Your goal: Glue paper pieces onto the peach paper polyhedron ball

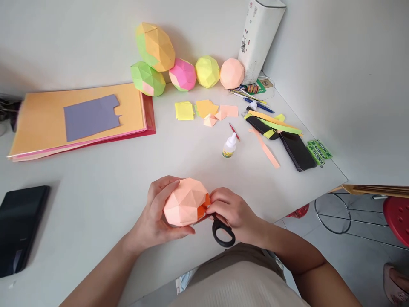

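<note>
My left hand (155,215) is wrapped round a peach-coloured faceted paper ball (184,202), holding it just above the white table (96,187) near the front edge. An orange piece (203,206) sits on the ball's right side. My right hand (230,212) pinches that orange piece with fingertips pressed together. Black scissors (223,231) lie on the table under my right hand, one loop handle showing.
Several finished paper balls (182,73) line the back wall beside a white box (259,36). A stack of coloured paper (79,117) lies left, a dark tablet (19,228) far left. Small paper squares (204,109), a glue bottle (230,146), pens, paper strips and a phone (297,150) lie right.
</note>
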### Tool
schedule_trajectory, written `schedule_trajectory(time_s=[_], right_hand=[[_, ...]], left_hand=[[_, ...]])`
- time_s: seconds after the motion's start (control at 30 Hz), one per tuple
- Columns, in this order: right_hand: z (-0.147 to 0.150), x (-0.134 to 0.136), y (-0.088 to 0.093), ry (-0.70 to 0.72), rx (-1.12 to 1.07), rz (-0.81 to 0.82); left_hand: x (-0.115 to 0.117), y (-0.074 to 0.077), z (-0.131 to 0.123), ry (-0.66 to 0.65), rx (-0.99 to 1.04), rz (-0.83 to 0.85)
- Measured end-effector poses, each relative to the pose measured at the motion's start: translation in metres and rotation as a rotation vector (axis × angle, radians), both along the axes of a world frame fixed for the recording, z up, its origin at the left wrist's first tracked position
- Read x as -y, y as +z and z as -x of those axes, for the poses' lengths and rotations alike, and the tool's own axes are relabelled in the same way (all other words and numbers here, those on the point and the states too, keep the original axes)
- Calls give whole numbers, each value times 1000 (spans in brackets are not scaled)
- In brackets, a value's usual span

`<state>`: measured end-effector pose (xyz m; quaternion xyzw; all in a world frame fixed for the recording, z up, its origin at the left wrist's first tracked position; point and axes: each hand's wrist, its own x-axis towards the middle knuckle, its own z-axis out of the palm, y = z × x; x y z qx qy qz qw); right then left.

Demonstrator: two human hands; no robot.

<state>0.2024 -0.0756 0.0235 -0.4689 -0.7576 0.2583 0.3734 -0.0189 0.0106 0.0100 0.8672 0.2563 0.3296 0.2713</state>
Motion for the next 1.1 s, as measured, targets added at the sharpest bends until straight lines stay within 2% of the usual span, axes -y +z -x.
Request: schedule_trajectory(time_s=[0.5,0.87,1.1], right_hand=[[3,6,10,-90,172,-91],[0,6,2,-197,-164,-46],[1,1,8,-256,-223,-2]], left_hand=[[2,-3,-2,6,32,8],[1,1,-3,6,18,22],[1,-2,-2,9,29,71]])
